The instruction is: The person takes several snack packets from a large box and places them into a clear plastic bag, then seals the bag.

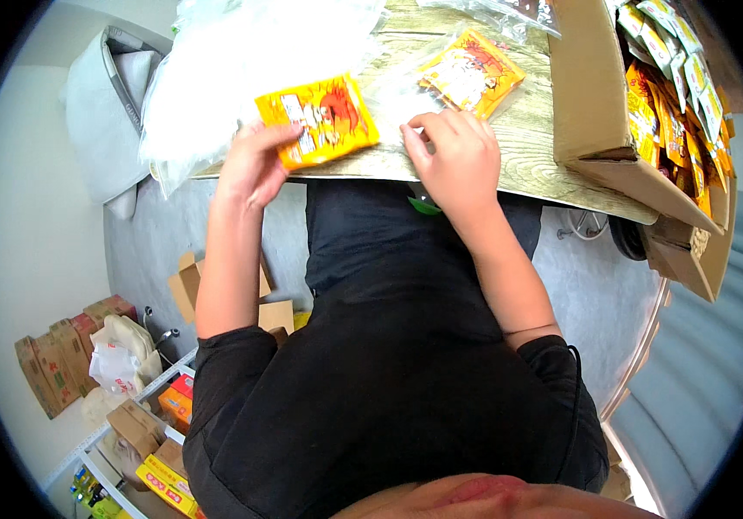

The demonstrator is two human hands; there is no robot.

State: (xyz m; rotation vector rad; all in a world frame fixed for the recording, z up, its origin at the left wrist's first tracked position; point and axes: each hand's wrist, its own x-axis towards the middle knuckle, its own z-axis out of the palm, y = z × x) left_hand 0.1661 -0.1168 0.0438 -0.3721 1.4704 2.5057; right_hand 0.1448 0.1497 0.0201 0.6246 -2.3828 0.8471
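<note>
Head view: the left hand (pixel 255 164) grips an orange-yellow packet (pixel 320 119) by its lower left corner at the wooden table (pixel 527 147) edge. The right hand (pixel 454 156) rests loosely curled on a clear bag (pixel 406 95) beside a second orange packet (pixel 473 72). A cardboard box (pixel 592 86) of yellow-green sachets (pixel 674 78) stands right.

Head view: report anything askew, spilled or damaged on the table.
Nothing spilled or torn. The cardboard box lies tipped on its side, sachets crowding its open mouth. The left hand holds an orange packet at a slant over the table edge.
</note>
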